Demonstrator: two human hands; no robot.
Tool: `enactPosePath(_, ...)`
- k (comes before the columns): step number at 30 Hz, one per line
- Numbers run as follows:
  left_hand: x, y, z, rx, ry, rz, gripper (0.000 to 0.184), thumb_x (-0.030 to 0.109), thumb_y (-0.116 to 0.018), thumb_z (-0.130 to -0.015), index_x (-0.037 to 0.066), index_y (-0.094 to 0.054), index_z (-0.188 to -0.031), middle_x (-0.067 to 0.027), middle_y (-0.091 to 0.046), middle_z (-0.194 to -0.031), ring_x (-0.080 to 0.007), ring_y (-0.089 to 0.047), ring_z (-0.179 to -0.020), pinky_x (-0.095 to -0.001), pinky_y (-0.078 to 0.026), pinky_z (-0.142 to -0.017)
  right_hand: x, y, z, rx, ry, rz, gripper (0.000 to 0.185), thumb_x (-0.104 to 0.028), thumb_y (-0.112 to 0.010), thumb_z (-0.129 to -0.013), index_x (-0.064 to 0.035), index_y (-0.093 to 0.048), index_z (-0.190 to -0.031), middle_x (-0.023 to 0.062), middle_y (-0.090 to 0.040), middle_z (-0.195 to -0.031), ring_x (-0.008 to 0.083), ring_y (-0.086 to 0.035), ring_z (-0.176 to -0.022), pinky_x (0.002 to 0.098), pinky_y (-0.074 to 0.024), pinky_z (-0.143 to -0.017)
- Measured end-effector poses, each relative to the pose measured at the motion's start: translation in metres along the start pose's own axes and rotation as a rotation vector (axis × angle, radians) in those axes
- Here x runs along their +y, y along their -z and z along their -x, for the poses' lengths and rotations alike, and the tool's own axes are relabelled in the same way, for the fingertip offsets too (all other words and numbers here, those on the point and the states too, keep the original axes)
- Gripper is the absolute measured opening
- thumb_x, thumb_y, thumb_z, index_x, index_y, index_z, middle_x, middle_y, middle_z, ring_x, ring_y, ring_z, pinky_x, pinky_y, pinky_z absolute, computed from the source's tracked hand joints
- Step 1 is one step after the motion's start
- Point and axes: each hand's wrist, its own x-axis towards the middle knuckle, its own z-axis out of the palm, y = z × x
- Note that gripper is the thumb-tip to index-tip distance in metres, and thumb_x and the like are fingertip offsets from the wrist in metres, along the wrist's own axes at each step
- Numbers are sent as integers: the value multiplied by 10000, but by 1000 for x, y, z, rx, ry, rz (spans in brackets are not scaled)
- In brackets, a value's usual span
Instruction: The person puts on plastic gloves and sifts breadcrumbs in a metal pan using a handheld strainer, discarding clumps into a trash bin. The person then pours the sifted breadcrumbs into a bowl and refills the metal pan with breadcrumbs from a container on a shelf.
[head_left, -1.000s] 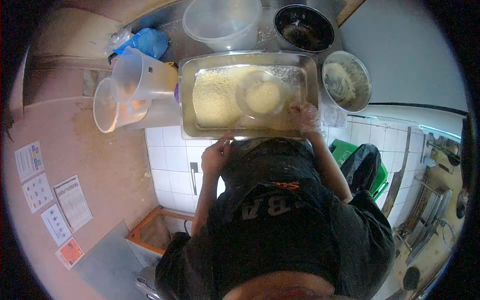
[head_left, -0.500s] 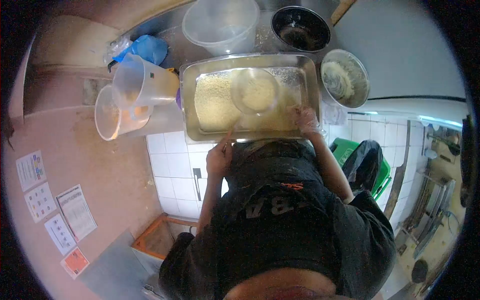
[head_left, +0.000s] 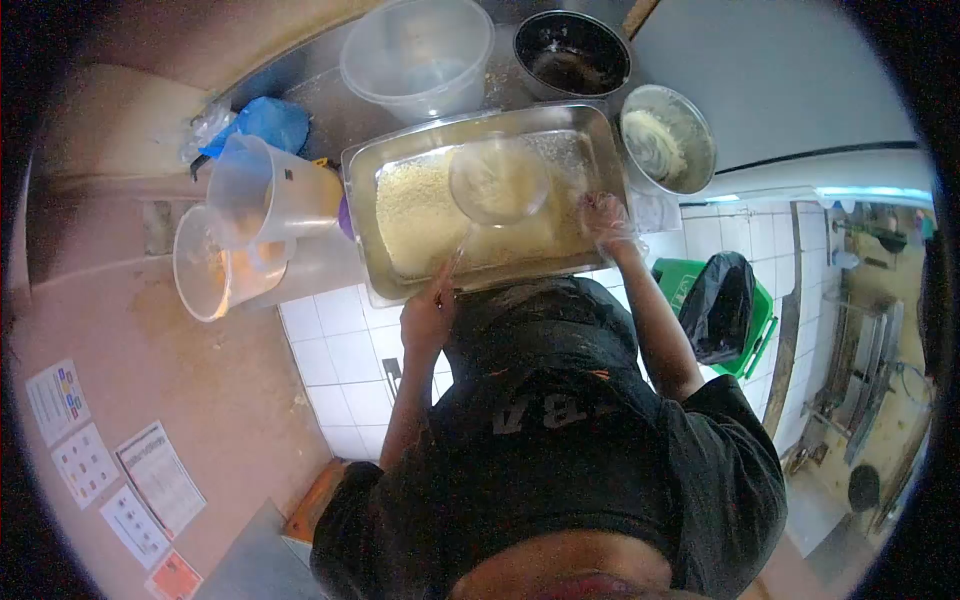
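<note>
A deep metal tray holds a layer of pale yellow crumbs or flour. Over its middle is a round sieve with a see-through mesh, whose thin handle runs down to the tray's near edge. My left hand, bare, is closed around that handle. At the tray's right side, my right hand wears a clear plastic glove. Its fingers are curled over the tray, to the right of the sieve and apart from it. Anything inside them is hidden.
Behind the tray stand a clear plastic tub and a black bowl. A metal bowl with pale residue is on the right. Two plastic jugs stand left, near a blue bag. A green bin is low on the right.
The view has turned slightly, shifting the counter items left. My left hand still grips the sieve handle. My gloved right hand shows more curled fingers at the tray's right side.
</note>
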Motion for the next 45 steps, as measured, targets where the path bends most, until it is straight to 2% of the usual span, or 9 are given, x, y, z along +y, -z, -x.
enactPosePath(5,-10,0,-7,27,-138,87,341,297,-545,-945,286,-586,-1283,-189,-678,-899,-338,-676,-809,-422,-532,-699,17,-33,6,221,-253,-374,408,-394,-613,-882,-11,-682,-760,204,-655,-764,360,-639,-729,438,-479,-657)
enactPosePath(7,-18,-1,-14,87,-153,130,333,285,-554,-942,271,-597,-1271,-187,-677,-893,-339,-677,-796,-418,-530,-696,22,-37,19,494,63,-286,371,-375,-610,-888,-20,-698,-831,191,-658,-708,362,-638,-650,431,-478,-606)
enactPosePath(12,-26,-10,-23,207,-428,148,321,271,-576,-934,240,-618,-1251,-181,-674,-854,-338,-676,-756,-413,-524,-690,18,-23,31,352,-273,-425,439,-446,-608,-882,-14,-670,-836,220,-614,-698,388,-607,-674,462,-448,-617)
enactPosePath(14,-17,0,-19,29,-126,158,310,262,-574,-935,236,-628,-1239,-178,-675,-829,-330,-671,-739,-407,-525,-692,9,-9,50,446,-280,-471,455,-457,-592,-891,-12,-668,-835,215,-612,-696,385,-600,-680,452,-449,-629)
enactPosePath(19,1,-16,-8,146,-332,77,317,230,-555,-940,197,-625,-1248,-169,-678,-827,-311,-661,-709,-387,-519,-668,57,-2,84,427,-554,-475,518,-467,-508,-942,3,-644,-772,161,-639,-700,260,-601,-676,416,-459,-671)
enactPosePath(28,28,-49,17,192,-41,219,324,216,-546,-947,189,-612,-1263,-194,-679,-930,-275,-670,-821,-340,-509,-728,209,-45,181,663,-665,-908,555,-541,-573,-902,-42,-605,-660,-2,-532,-611,101,-454,-608,303,-365,-577)
enactPosePath(34,69,-68,48,278,76,69,355,157,-568,-935,106,-588,-1286,-105,-639,-743,-145,-525,-604,-287,-460,-611,325,-96,281,519,-1012,-892,717,-714,-526,-821,-12,-647,-739,84,-559,-647,207,-522,-639,363,-409,-634)
enactPosePath(37,51,-94,50,525,-119,287,367,122,-575,-928,81,-578,-1293,-52,-607,-734,-113,-487,-609,-281,-444,-595,384,-138,342,434,-1219,-1166,669,-732,-535,-804,-75,-632,-727,23,-447,-503,160,-430,-429,333,-336,-425)
enactPosePath(45,198,-83,106,387,68,404,383,99,-548,-947,84,-553,-1329,20,-519,-720,-49,-429,-623,-202,-367,-552,473,-258,534,121,-1479,-1368,434,-516,-593,-891,-83,-624,-881,-14,-384,-460,117,-357,-341,288,-290,-331)
